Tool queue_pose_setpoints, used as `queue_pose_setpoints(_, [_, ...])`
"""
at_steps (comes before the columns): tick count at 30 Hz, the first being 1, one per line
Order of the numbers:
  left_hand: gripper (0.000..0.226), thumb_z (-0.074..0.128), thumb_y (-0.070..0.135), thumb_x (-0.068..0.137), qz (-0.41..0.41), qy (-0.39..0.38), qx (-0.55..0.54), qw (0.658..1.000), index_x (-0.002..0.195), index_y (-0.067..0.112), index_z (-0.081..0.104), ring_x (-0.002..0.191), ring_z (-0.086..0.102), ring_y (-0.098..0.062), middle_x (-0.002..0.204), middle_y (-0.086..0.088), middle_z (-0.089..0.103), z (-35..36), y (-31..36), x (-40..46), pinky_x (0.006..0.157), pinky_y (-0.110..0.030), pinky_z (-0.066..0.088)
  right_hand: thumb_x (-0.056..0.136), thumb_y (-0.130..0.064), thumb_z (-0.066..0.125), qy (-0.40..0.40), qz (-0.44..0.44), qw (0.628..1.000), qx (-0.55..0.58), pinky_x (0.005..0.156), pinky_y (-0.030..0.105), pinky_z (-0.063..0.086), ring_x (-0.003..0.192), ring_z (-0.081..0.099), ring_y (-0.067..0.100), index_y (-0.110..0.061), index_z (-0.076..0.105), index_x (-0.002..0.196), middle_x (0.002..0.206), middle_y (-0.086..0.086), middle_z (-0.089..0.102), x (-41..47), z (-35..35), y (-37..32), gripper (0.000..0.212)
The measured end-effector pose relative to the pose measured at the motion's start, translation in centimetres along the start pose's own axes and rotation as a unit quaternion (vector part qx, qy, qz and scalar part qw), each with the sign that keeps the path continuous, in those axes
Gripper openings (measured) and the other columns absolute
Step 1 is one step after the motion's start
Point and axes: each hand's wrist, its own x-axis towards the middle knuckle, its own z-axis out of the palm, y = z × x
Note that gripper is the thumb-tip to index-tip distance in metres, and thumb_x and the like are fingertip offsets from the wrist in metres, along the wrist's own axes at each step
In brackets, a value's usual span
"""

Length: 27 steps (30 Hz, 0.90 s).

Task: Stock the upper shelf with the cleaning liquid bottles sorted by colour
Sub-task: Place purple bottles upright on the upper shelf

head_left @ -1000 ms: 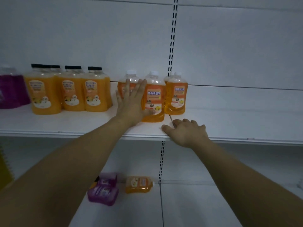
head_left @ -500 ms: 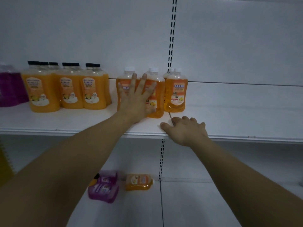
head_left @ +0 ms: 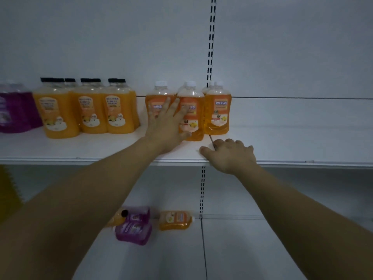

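Now that the left hand (head_left: pixel 167 126), fingers (head_left: pixel 166 104) spread flat, has pushed the white-capped orange bottles (head_left: pixel 190 114) back toward 12 o'clock, the row looks squared while the right hand (head_left: pixel 230 154), fingers curled, rests on the upper shelf (head_left: pixel 302 144) edge.

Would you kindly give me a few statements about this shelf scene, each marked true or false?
1. The left hand presses flat against the white-capped orange bottles. True.
2. The right hand grips a bottle. False: it rests on the white upper shelf edge, holding nothing.
3. The black-capped orange bottles stand left of the white-capped ones. True.
4. The lower shelf's bottles stand upright. False: the small orange bottle and purple bottles lie on their sides.
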Motion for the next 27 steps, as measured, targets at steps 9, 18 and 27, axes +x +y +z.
queue_pose_setpoints(9, [0.068,0.059,0.05,0.086,0.006,-0.109,-0.211,0.971,0.145,0.029,0.033,0.142,0.024,-0.014,0.156,0.007,0.024,-4.0,-3.1,-12.4,0.117,-0.043,0.019,0.089,-0.07,0.017,0.046,0.017,0.999,0.008,0.09,0.042,0.04,0.108,0.054,0.03,-0.02,0.057,0.12,0.121,0.009,0.06,-2.0,-0.4,-0.6,0.072])
queue_pose_setpoints(18, [0.064,0.061,0.04,0.088,-0.017,-0.249,-0.226,0.942,0.144,0.024,0.035,0.141,0.025,-0.015,0.156,0.002,0.025,0.3,-8.6,-24.0,0.112,-0.025,0.017,0.094,-0.05,0.047,0.155,-0.058,0.984,0.063,0.12,0.046,0.005,0.148,-0.001,0.03,-0.015,0.019,0.153,0.162,0.012,0.005,-11.4,7.5,-6.8,0.074])
queue_pose_setpoints(27, [0.034,0.063,0.02,0.089,-0.17,-0.358,-0.32,0.86,0.121,0.012,0.058,0.11,0.054,-0.02,0.115,0.002,0.056,9.3,-12.1,-28.6,0.085,-0.018,0.037,0.094,-0.041,0.054,-0.079,-0.069,0.989,0.109,0.113,0.036,0.026,0.141,0.026,0.027,-0.014,0.036,0.147,0.153,0.011,0.033,-10.5,17.5,-9.2,0.062])
